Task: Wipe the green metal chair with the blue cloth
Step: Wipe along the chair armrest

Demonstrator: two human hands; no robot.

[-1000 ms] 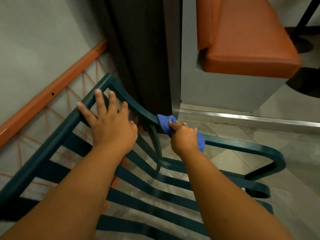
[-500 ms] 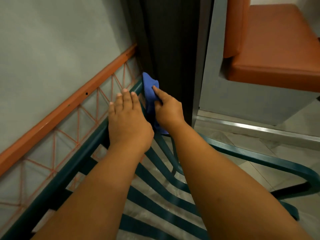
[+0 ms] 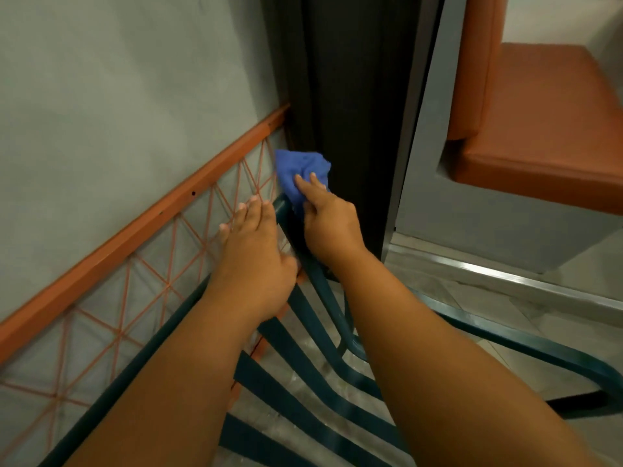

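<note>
The green metal chair (image 3: 296, 352) with flat slats fills the lower middle of the head view, its top corner beside a dark pillar. My right hand (image 3: 328, 224) holds the bunched blue cloth (image 3: 300, 173) against that top corner of the chair frame, forefinger and middle finger stretched over the cloth. My left hand (image 3: 254, 254) lies flat on the chair's top rail just left of the cloth, fingers straight and pointing away from me. The rail under both hands is mostly hidden.
A grey wall with an orange rail (image 3: 141, 227) and orange wire lattice runs along the left. A dark pillar (image 3: 350, 112) stands straight ahead. An orange padded bench (image 3: 539, 129) on a grey base is at the right. The chair's armrest (image 3: 526, 345) curves at lower right over tiled floor.
My right hand has slid the cloth from the armrest bar up to the chair's top corner. My left hand has moved along the top rail towards that corner, fingers now together.
</note>
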